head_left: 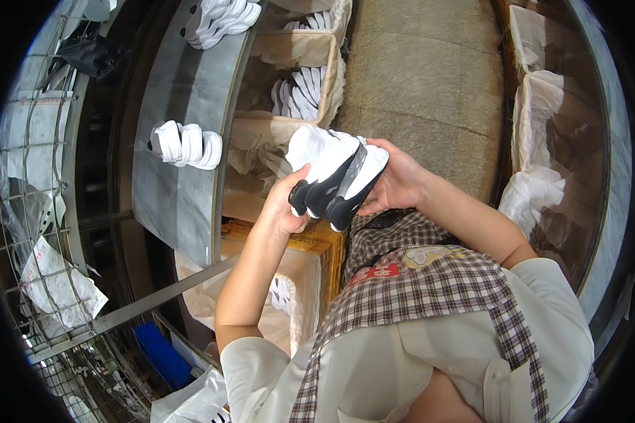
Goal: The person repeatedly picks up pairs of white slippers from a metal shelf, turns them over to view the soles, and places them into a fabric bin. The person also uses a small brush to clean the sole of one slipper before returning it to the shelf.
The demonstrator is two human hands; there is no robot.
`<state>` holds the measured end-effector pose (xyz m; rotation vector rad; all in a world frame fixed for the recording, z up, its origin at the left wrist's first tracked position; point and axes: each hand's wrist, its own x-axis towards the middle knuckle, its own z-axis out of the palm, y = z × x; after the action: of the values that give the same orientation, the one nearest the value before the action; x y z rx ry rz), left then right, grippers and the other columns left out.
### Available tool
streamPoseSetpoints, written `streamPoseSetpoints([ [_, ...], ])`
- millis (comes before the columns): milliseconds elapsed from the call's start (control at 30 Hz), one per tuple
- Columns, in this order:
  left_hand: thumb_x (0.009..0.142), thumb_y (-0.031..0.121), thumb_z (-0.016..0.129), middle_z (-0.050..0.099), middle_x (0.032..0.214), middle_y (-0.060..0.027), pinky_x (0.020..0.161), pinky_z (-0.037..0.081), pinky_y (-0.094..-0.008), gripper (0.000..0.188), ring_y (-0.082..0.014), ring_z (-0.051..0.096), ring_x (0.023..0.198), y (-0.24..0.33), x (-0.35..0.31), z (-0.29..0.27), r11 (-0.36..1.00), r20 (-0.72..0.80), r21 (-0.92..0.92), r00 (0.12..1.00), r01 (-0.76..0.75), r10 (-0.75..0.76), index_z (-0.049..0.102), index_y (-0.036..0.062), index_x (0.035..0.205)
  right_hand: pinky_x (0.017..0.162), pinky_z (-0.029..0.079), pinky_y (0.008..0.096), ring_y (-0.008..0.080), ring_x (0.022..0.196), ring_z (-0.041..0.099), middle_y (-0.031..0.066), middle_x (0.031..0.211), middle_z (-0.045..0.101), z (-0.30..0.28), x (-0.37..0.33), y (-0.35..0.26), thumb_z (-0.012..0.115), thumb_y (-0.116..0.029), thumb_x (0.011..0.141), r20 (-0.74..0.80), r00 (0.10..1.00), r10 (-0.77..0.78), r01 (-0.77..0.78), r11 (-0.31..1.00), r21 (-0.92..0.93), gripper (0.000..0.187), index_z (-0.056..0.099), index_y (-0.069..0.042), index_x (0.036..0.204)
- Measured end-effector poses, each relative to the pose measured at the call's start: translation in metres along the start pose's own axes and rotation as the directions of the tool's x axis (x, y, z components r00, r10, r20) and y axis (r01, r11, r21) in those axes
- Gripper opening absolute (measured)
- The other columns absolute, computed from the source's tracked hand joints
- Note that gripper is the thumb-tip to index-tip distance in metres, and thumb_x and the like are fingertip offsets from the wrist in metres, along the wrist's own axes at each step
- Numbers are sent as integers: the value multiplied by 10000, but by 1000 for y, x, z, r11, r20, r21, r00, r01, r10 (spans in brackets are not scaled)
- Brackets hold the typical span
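In front of my apron I hold a small stack of white-and-black sock-like pieces (331, 166) between both hands. My left hand (283, 203) is closed around the stack's left side, near the black rounded ends. On its right side my right hand (399, 180) grips the edge, with some fingers hidden behind the pieces. A similar white bundle (190, 145) lies on the grey board to the left. Farther along that board is a larger white bundle (222, 21).
Cloth-lined bins (289, 123) stand beside the board, some holding rows of similar pieces (300, 93). More lined bins (533, 134) line the right side, next to another grey ledge (603, 141). A brown walkway (423, 84) runs between. Wire mesh (42, 183) is at far left.
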<state>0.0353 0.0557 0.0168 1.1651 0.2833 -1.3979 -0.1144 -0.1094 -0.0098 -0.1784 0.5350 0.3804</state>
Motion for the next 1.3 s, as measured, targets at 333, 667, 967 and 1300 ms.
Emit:
streamPoseSetpoints([
  [333,905,206,538,626,1010,-167,762,541,-357,373,-243,642,874,-1,4,8,999,-17,-44,1000,22,-23,491,-61,1161,802,468,546,352,1017,570,169,1178,560,-11,-5,4,355,-553,875,25,999,-25,24,999,45,568,517,-129,1217],
  [667,905,120,542,413,1323,-126,992,389,-391,571,-242,441,1205,-15,-21,17,827,261,269,864,-493,430,234,34,1378,920,431,368,242,1068,552,141,1200,546,14,-12,8,453,-384,917,174,831,-529,553,819,-155,527,434,22,1253],
  [967,934,326,502,301,1431,-87,1065,285,-438,662,-271,328,1299,-6,-13,16,803,310,41,772,-594,555,157,65,1434,878,441,309,184,1024,537,149,1141,534,39,-35,4,499,-313,918,196,716,-670,692,645,-323,483,416,66,1206],
  [1300,934,196,509,390,1368,-82,1022,348,-396,551,-241,415,1233,-2,-1,9,763,367,82,731,-641,575,251,43,1396,929,388,308,180,1077,468,129,1160,477,25,-40,2,466,-307,936,313,675,-668,701,449,-554,459,438,55,1217],
])
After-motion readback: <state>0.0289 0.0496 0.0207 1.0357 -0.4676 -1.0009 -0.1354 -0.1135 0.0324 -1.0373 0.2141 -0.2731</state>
